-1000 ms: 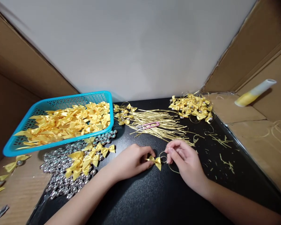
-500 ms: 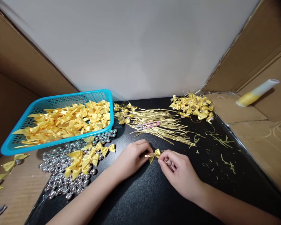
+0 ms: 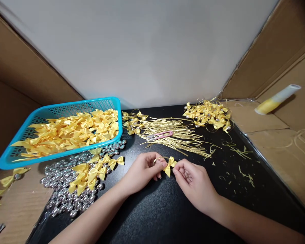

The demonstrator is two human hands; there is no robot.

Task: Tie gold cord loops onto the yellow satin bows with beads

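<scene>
A yellow ribbon bow (image 3: 169, 165) is held between my two hands over the black tabletop. My left hand (image 3: 145, 172) pinches its left side between thumb and fingers, and a thin gold cord curves above that hand. My right hand (image 3: 195, 184) has thumb and forefinger closed at the bow's right edge, with the other fingers curled in. Behind the hands lie many gold cord pieces (image 3: 183, 144), with pink-handled thread snips (image 3: 162, 135) on top of them.
At the left, a blue basket (image 3: 121, 118) holds many yellow bows. Silver beads (image 3: 63, 200) and loose bows (image 3: 82, 174) lie in front of it. Bows with beads and cord (image 3: 209, 113) are piled at the back right. Cord scraps (image 3: 246, 176) lie at the right.
The bow has turned so its front and tail face me more. My left thumb has come forward over its left side, and a cord loop now shows above that hand.
</scene>
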